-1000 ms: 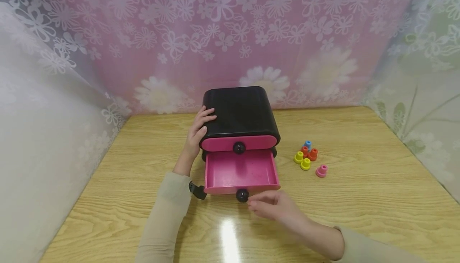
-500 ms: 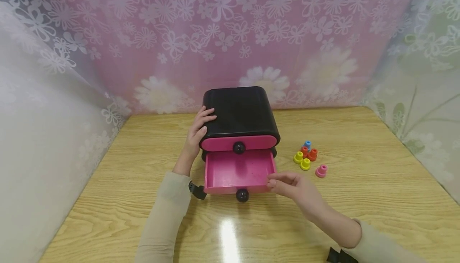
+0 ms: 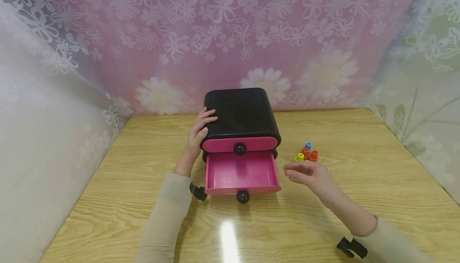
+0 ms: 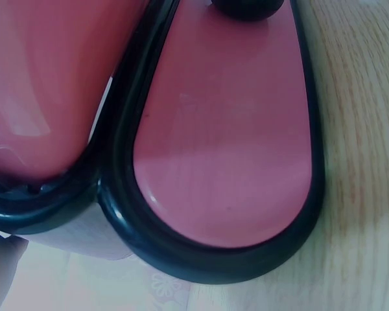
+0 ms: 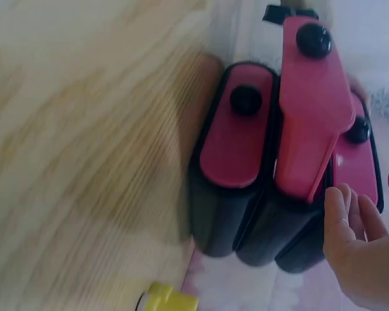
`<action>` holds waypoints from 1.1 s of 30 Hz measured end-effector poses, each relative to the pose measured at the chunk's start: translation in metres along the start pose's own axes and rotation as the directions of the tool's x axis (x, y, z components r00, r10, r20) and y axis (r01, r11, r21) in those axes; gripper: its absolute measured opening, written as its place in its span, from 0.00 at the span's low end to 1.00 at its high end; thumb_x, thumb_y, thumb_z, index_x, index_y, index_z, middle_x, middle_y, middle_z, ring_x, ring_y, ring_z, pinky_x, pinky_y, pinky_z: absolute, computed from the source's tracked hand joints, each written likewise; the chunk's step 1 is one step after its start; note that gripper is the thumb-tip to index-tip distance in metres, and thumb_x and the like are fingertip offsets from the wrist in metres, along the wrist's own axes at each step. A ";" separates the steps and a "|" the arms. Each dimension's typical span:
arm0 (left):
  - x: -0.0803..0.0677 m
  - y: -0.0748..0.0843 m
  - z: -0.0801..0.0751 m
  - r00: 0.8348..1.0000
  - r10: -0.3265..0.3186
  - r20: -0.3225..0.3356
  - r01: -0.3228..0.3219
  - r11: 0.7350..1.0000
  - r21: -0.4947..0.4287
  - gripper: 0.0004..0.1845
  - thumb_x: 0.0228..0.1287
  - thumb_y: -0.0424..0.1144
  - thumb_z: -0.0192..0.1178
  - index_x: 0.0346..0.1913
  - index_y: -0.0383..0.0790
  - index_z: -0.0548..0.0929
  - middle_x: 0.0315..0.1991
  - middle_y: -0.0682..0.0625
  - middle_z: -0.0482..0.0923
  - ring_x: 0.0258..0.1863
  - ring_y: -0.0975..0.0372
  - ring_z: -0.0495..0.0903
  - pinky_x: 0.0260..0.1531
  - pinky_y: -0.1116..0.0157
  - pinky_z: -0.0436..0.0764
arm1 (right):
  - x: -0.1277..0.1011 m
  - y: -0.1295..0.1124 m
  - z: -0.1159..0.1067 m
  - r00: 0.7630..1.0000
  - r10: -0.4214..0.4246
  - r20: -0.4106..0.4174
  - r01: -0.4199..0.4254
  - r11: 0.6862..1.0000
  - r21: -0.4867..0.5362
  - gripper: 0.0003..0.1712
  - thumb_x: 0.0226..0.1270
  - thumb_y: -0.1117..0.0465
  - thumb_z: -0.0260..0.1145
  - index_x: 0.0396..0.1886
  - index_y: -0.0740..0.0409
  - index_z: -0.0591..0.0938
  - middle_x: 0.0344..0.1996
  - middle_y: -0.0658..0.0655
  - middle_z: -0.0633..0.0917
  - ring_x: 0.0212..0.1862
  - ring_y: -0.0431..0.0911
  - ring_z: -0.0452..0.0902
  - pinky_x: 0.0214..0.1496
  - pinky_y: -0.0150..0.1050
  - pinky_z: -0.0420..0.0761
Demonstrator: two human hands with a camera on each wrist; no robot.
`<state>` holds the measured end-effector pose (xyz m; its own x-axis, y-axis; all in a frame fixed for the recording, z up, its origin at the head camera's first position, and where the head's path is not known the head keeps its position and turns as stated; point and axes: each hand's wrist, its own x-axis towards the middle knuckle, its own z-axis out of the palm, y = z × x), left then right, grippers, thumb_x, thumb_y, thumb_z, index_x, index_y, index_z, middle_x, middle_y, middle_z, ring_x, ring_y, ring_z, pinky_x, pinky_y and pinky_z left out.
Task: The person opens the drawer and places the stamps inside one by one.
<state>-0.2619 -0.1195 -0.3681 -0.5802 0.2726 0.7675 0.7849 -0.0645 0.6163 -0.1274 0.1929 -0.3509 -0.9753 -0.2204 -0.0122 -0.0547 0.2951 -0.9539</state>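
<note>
A black cabinet (image 3: 238, 111) with three pink drawers stands on the table. Its middle drawer (image 3: 240, 175) is pulled out, and nothing lies inside; the drawers above and below it are shut, as the right wrist view shows. My left hand (image 3: 195, 135) rests against the cabinet's upper left side, fingertips over the top edge. To the right of the pulled-out drawer, my right hand (image 3: 318, 181) hovers with bent, relaxed fingers and holds nothing. Beyond it sit small stepped plastic pegs: a blue peg (image 3: 308, 146), two red pegs (image 3: 314, 155) and a yellow peg (image 3: 299, 157). The hand hides others.
The wooden table (image 3: 143, 203) extends on both sides of the cabinet. A pink flowered curtain (image 3: 230, 35) hangs behind it, with pale cloth at left and right. Each wrist carries a black strap; the right strap (image 3: 351, 248) hangs below the sleeve.
My right hand has left the middle drawer's knob and moved right and away from me, past the drawer's corner toward the pegs. The left hand and the drawer have stayed put.
</note>
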 end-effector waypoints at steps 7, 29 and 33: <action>-0.001 -0.001 0.000 1.000 0.005 -0.003 -0.005 1.000 -0.002 0.23 0.59 0.36 0.39 0.49 0.19 0.70 0.58 0.30 0.59 0.65 0.47 0.43 0.62 0.54 0.41 | 0.008 0.013 -0.026 0.999 0.002 -0.046 -0.005 0.998 -0.064 0.25 0.60 0.58 0.59 0.50 0.74 0.72 0.43 0.62 0.79 0.39 0.36 0.77 0.42 0.38 0.76; 0.002 0.004 0.000 1.000 0.001 -0.004 -0.002 1.000 -0.018 0.20 0.55 0.29 0.38 0.47 0.17 0.69 0.57 0.27 0.58 0.65 0.44 0.42 0.62 0.55 0.42 | 0.020 0.044 -0.088 0.990 -0.043 -0.132 -0.024 0.884 -0.467 0.25 0.63 0.52 0.55 0.48 0.71 0.75 0.44 0.68 0.78 0.45 0.57 0.73 0.43 0.49 0.74; 0.001 0.003 0.000 1.000 -0.003 -0.007 0.003 1.000 -0.020 0.21 0.56 0.30 0.38 0.47 0.17 0.69 0.58 0.28 0.59 0.65 0.45 0.42 0.62 0.55 0.41 | 0.024 0.048 -0.091 0.992 -0.060 -0.107 -0.005 0.853 -0.521 0.23 0.61 0.54 0.57 0.45 0.71 0.77 0.40 0.66 0.80 0.41 0.55 0.75 0.38 0.44 0.76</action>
<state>-0.2602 -0.1192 -0.3655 -0.5845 0.2658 0.7666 0.7784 -0.0831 0.6223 -0.1729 0.2864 -0.3692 -0.9876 -0.1366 0.0768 -0.1531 0.7375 -0.6578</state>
